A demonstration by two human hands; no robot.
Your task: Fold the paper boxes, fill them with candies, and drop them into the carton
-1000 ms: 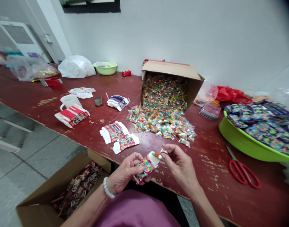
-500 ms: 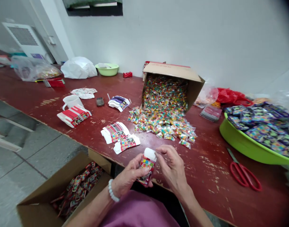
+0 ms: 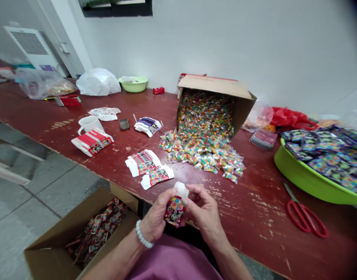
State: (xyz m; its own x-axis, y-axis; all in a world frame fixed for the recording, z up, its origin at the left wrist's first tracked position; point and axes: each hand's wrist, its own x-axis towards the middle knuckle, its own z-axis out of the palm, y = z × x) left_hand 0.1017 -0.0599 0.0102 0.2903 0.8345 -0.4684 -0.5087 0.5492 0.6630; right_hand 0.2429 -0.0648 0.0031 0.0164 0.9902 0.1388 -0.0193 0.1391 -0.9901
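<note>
Currently, the printed carton [image 3: 175, 213] lies between both hands, long axis pointing away from the torso, white flap [image 3: 181, 189] farthest. Left hand [image 3: 155, 217] grips its left side; right hand [image 3: 204, 212] holds the flap's right edge.

Small packing workshop by the look: long scuffed red counter [image 3: 254, 217], wrapped sweets [image 3: 202, 155] in bulk spilling from tipped carton [image 3: 216, 82] at 1 o'clock, green basin [image 3: 295, 179] heaped with printed packets [image 3: 336, 155] at 3, open carton [image 3: 47, 235] of printed packs [image 3: 99, 229] at 8, flattened boxes [image 3: 143, 161], small printed box [image 3: 175, 213] held at 6. Tiled floor [image 3: 9, 206], plain wall [image 3: 254, 50] at 12.
</note>
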